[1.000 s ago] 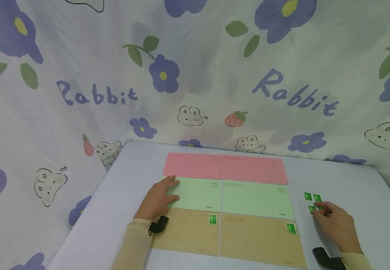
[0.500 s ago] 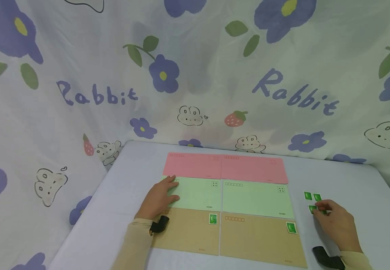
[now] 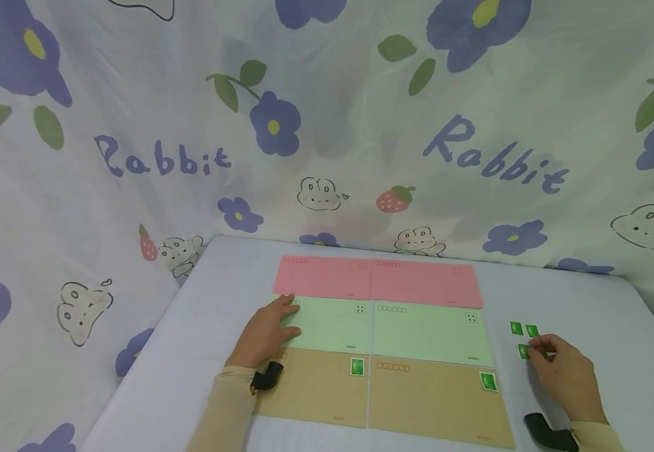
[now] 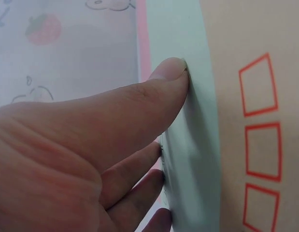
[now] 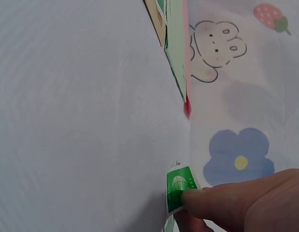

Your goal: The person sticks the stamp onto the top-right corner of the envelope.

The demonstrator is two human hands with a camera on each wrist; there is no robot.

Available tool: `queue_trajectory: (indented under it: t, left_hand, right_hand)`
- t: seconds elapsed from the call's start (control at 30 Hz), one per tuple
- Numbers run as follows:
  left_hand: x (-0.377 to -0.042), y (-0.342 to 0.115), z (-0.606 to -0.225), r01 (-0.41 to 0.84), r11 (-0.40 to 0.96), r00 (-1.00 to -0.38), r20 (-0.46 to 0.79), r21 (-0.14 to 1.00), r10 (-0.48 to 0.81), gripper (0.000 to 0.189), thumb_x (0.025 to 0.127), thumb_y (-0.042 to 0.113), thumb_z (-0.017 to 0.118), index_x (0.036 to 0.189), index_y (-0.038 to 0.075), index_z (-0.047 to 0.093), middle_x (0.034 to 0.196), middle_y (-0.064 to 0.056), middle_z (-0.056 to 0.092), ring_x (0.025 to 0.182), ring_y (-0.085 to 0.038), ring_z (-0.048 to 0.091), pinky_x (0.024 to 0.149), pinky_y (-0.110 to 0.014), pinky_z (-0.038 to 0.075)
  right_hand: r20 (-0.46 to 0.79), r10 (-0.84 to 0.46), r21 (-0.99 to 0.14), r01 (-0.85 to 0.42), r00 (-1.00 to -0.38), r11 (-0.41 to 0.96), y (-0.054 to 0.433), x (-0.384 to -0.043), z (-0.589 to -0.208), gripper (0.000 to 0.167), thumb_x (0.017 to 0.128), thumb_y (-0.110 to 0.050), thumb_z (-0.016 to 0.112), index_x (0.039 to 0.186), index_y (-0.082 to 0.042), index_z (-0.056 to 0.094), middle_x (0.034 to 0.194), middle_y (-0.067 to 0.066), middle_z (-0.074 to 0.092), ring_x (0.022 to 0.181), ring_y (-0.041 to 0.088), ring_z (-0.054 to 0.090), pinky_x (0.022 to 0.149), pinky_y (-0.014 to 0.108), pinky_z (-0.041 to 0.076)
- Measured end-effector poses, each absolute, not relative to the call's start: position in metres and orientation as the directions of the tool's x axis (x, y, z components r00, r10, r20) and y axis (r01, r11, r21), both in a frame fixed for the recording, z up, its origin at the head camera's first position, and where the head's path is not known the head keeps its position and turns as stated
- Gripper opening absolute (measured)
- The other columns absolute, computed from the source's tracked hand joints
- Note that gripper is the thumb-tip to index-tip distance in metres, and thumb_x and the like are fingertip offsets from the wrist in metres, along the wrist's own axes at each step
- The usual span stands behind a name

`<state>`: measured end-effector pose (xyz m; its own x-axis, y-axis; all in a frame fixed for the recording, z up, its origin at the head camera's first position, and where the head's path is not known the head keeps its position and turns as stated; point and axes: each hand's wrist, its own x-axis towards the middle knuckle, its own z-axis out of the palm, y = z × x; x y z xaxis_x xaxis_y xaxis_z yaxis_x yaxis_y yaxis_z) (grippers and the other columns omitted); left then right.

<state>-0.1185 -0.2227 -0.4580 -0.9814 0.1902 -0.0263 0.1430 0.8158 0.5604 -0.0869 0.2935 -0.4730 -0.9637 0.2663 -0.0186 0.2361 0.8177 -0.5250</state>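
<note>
My left hand (image 3: pixel 261 333) rests with spread fingers on the left end of the left green envelope (image 3: pixel 327 323); in the left wrist view its thumb (image 4: pixel 163 92) lies over the green paper. Off to the right, my right hand (image 3: pixel 566 376) has thumb and finger together beside three green stamps, among them the near one (image 3: pixel 523 351). The right wrist view shows a green stamp (image 5: pixel 178 186) pinched at its edge, the thumb on its face and a finger behind. The hand mostly hides this stamp in the head view.
Two pink envelopes (image 3: pixel 321 277) lie behind the green row, which includes a right green envelope (image 3: pixel 431 336). Two brown envelopes (image 3: pixel 315 395) lie in front, each bearing a green stamp (image 3: pixel 357 366) at its upper right. A printed cloth (image 3: pixel 349 125) hangs behind the white table (image 3: pixel 151 376).
The right thumb and fingers have shifted slightly, and the stamp at them shows less in the head view. My left hand and the envelopes stay put.
</note>
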Motion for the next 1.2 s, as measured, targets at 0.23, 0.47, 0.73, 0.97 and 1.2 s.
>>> queue_trajectory:
  t: [0.23, 0.47, 0.73, 0.97, 1.2]
  left_hand:
    - [-0.118, -0.222, -0.458, 0.129, 0.808, -0.983, -0.031, 0.576, 0.179, 0.053, 0.088, 0.012, 0.078, 0.136, -0.002, 0.061, 0.153, -0.015, 0.046, 0.145, -0.036, 0.036, 0.116, -0.053, 0.034]
    - [-0.118, -0.223, -0.459, 0.124, 0.796, -0.984, -0.03, 0.593, 0.176, 0.053, 0.089, 0.012, 0.077, 0.137, -0.002, 0.06, 0.154, -0.014, 0.045, 0.146, -0.036, 0.034, 0.116, -0.053, 0.033]
    - [-0.118, -0.224, -0.459, 0.122, 0.792, -0.984, -0.03, 0.597, 0.175, 0.052, 0.089, 0.012, 0.077, 0.137, -0.001, 0.06, 0.154, -0.013, 0.046, 0.146, -0.035, 0.034, 0.116, -0.054, 0.033]
    - [-0.118, -0.224, -0.46, 0.123, 0.797, -0.984, -0.029, 0.592, 0.174, 0.053, 0.089, 0.013, 0.077, 0.137, 0.0, 0.06, 0.154, -0.013, 0.046, 0.146, -0.035, 0.035, 0.115, -0.053, 0.034]
    - [-0.118, -0.224, -0.459, 0.122, 0.787, -0.985, -0.027, 0.604, 0.173, 0.053, 0.088, 0.012, 0.077, 0.137, -0.001, 0.06, 0.153, -0.013, 0.046, 0.146, -0.035, 0.034, 0.116, -0.053, 0.033]
  right_hand:
    - [0.0, 0.251, -0.524, 0.213, -0.968, 0.824, 0.293, -0.086, -0.472, 0.021, 0.095, -0.012, 0.063, 0.107, 0.005, 0.065, 0.098, 0.024, 0.068, 0.082, 0.032, 0.064, 0.056, 0.029, 0.045]
    - [0.014, 0.242, -0.532, 0.198, -0.97, 0.823, 0.293, -0.084, -0.469, 0.021, 0.098, -0.013, 0.059, 0.109, 0.004, 0.065, 0.099, 0.023, 0.068, 0.08, 0.028, 0.062, 0.057, 0.029, 0.044]
    - [0.022, 0.256, -0.534, 0.205, -0.966, 0.82, 0.292, -0.083, -0.466, 0.024, 0.099, -0.015, 0.058, 0.111, 0.005, 0.066, 0.101, 0.025, 0.068, 0.082, 0.031, 0.063, 0.056, 0.029, 0.044]
    - [0.035, 0.272, -0.539, 0.211, -0.962, 0.816, 0.291, -0.083, -0.461, 0.024, 0.098, -0.014, 0.059, 0.111, 0.006, 0.067, 0.102, 0.026, 0.068, 0.084, 0.034, 0.064, 0.055, 0.027, 0.045]
    - [0.041, 0.281, -0.552, 0.213, -0.959, 0.806, 0.29, -0.082, -0.458, 0.026, 0.099, -0.015, 0.059, 0.112, 0.006, 0.066, 0.102, 0.027, 0.068, 0.085, 0.034, 0.063, 0.053, 0.026, 0.045]
